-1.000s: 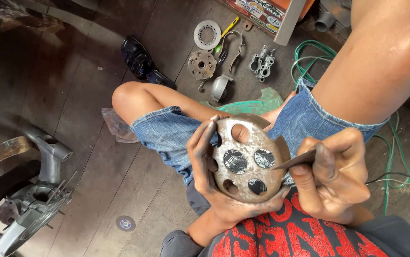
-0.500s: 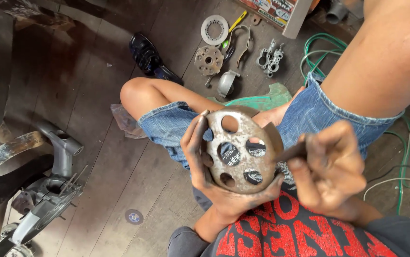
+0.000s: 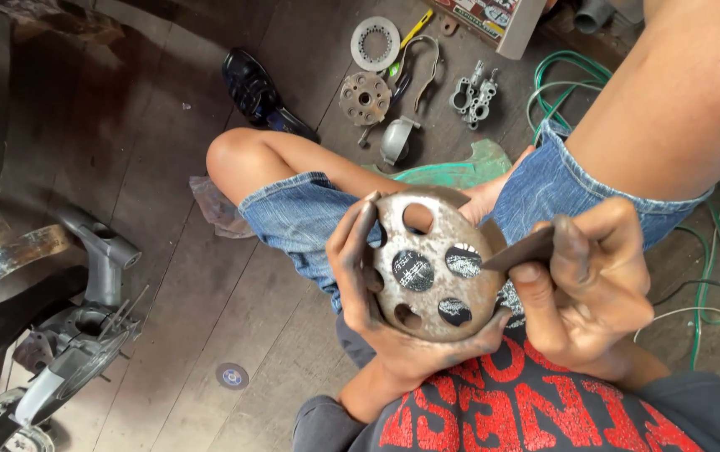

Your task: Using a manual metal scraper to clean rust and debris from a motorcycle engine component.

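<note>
My left hand point(image 3: 376, 305) cups a round, rusty metal disc point(image 3: 439, 289) with several holes, held upright over my lap. Fingers wrap its left edge and the palm supports its bottom. My right hand point(image 3: 586, 289) grips a thin dark flat tool point(image 3: 520, 249) whose tip rests against the disc's right edge. Both hands are smeared with dark grime. I sit on a wooden floor in denim shorts, with one bent knee point(image 3: 234, 155) to the left.
On the floor ahead lie a toothed ring point(image 3: 375, 43), a round rusty hub point(image 3: 365, 98), a small metal cap point(image 3: 397, 141), a grey casting point(image 3: 473, 94) and a black shoe point(image 3: 255, 88). Green cable point(image 3: 711, 268) loops at right. Grey engine parts point(image 3: 75, 335) sit at left.
The view has shifted, so the disc and hands sit higher and more central. The disc has tilted slightly, and the tool tip stays at its right edge.
</note>
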